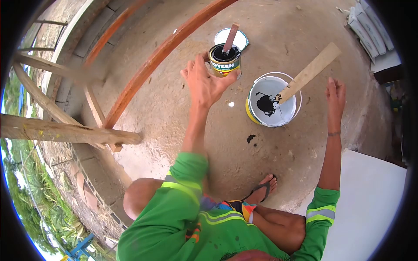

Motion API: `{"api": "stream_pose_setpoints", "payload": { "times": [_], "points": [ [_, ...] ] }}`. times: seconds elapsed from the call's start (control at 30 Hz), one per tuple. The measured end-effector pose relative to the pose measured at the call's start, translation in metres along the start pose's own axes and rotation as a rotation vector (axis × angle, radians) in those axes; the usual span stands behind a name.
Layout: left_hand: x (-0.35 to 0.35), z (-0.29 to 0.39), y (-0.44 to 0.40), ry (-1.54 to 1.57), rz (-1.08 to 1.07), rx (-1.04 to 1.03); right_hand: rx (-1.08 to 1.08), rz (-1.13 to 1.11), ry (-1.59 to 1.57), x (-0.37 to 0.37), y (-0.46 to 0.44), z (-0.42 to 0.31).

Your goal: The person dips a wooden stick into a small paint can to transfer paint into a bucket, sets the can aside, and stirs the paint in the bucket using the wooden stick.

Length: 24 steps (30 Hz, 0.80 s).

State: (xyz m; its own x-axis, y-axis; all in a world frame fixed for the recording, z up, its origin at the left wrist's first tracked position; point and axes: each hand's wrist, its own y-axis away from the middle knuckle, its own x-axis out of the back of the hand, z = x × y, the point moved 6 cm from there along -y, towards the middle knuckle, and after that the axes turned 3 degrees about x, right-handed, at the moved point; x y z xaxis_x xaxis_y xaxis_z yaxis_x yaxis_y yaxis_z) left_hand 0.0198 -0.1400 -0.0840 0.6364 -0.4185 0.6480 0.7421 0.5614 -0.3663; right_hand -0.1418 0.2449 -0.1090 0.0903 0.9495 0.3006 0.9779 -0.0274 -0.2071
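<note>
Left hand (201,85) at the paint can (224,66), thumb and fingers spread wide, one to each side of it; that grip looks sized to the can's width, but can't tell if it's pressing on the wall or just around it. Can sits upright on the floor (172,113), open, dark paint inside, reddish stick (231,37) standing in it with the top end poking out, probably so it can be grabbed clean. White lid (240,38) lies flat just behind the can, likely put there to stay close but out of the way. Bucket (287,116) stands upright nearer the person, to the right of the can, black paint (265,104) pooled at its bottom; wide mouth faces up, easy to reach into. Pale wooden stick (311,71) leans across its rim, lower end in by the paint, long end slanting out toward the right-hand side, presumably for reach. Right hand (335,93) near that end but apart, fingers bunched together, nothing visible in grip. Black splotch (251,138) on floor beside bucket.
</note>
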Motion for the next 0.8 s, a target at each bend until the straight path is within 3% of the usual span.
{"api": "stream_pose_setpoints", "payload": {
  "times": [0.07, 0.13, 0.23, 0.37, 0.47, 0.8],
  "points": [
    [-0.003, -0.007, -0.002, 0.046, -0.054, 0.071, -0.061, 0.025, -0.061, -0.018, 0.005, -0.017],
    [-0.009, -0.02, -0.003, 0.154, -0.172, 0.214, -0.055, -0.046, -0.039, -0.033, 0.006, -0.026],
    [-0.006, -0.017, -0.005, 0.238, -0.215, 0.262, -0.104, -0.188, -0.058, -0.049, -0.002, -0.013],
    [0.001, -0.009, -0.013, 0.286, -0.212, 0.202, -0.103, -0.235, -0.101, -0.059, -0.001, -0.019],
    [0.008, -0.001, -0.021, 0.397, -0.221, 0.212, 0.059, -0.25, -0.039, -0.068, 0.008, -0.038],
    [0.026, 0.003, -0.049, 0.206, -0.164, 0.169, 0.002, -0.433, -0.161, -0.082, 0.036, -0.054]
  ]
}}
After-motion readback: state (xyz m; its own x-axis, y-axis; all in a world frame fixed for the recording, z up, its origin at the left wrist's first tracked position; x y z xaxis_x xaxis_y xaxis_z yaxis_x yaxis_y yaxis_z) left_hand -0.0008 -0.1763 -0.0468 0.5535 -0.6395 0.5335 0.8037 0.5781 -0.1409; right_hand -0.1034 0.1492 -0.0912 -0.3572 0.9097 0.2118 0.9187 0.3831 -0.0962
